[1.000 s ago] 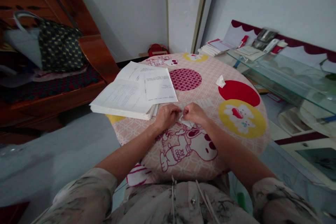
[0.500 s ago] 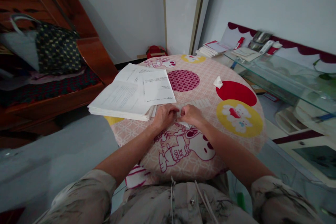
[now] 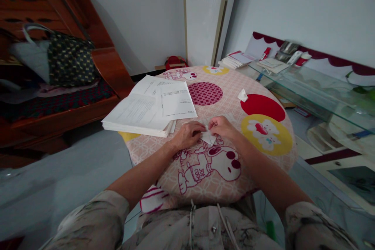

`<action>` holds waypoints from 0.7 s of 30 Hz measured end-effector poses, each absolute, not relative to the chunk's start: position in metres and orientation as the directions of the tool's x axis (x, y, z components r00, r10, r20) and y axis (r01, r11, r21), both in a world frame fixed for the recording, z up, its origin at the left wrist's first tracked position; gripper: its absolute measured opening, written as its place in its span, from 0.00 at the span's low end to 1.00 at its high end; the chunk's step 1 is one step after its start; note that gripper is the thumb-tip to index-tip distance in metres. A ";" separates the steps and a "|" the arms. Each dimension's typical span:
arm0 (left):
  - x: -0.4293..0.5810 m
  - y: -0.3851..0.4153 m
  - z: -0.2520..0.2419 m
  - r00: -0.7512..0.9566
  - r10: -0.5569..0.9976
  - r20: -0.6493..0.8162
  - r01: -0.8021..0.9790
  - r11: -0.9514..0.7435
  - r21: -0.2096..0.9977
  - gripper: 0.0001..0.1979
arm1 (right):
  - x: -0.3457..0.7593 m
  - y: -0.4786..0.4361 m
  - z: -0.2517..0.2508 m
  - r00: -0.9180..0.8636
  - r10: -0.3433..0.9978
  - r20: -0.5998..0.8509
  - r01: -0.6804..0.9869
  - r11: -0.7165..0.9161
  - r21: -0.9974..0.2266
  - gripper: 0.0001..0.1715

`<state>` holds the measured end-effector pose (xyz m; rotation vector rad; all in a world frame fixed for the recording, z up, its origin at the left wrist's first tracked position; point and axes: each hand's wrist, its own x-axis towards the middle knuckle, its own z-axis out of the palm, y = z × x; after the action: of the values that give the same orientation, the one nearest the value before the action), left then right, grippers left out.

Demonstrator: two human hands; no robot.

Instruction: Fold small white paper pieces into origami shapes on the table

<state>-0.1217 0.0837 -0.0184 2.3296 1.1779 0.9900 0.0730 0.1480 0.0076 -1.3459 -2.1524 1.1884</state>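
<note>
My left hand [image 3: 189, 134] and my right hand [image 3: 222, 126] meet over a small folded piece of white paper [image 3: 209, 138] on the round table [image 3: 164, 152]. Both hands have their fingers curled and pinch the paper's edges from either side. The paper lies low on the cloth, partly hidden by my fingers. A second small folded paper [image 3: 243, 95] sits apart, farther back on the right of the table.
A thick stack of printed sheets [image 3: 146, 109] lies on the table's left. A wooden sofa with a patterned bag [image 3: 68, 60] stands left. A glass shelf [image 3: 316, 86] with books and tins runs along the right. A tall white appliance [image 3: 203, 15] stands behind.
The camera has tilted up a little, showing the white appliance's top. My hands stay together on the small paper, which now shows more between them.
</note>
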 end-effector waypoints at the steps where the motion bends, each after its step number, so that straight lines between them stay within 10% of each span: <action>1: -0.121 0.083 -0.018 0.457 0.784 0.420 0.552 -0.620 0.557 0.14 | 0.079 0.149 0.006 -0.471 0.878 -0.089 0.522 0.196 -0.830 0.09; 6: -0.117 0.080 -0.018 0.570 0.727 0.383 0.592 -0.687 0.423 0.23 | 0.098 0.142 -0.004 -0.495 0.826 0.269 0.384 0.485 -0.786 0.18; 12: -0.112 0.080 -0.017 0.571 0.717 0.399 0.607 -0.696 0.382 0.16 | 0.101 0.127 -0.002 -0.590 0.768 0.251 0.337 0.516 -0.787 0.15; 17: -0.111 0.087 -0.012 0.253 0.898 0.360 0.635 -0.435 0.639 0.11 | 0.103 0.125 0.003 -0.556 0.803 0.215 0.319 0.445 -0.837 0.17; 21: -0.108 0.091 -0.012 0.095 0.986 0.137 0.289 -0.159 0.944 0.14 | 0.099 0.129 -0.006 -0.451 0.878 0.160 0.301 0.319 -0.899 0.17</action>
<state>-0.1077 0.0906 -0.0119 1.5775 1.2941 1.1056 0.0989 0.1292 -0.0056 -1.0405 -1.9218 1.1080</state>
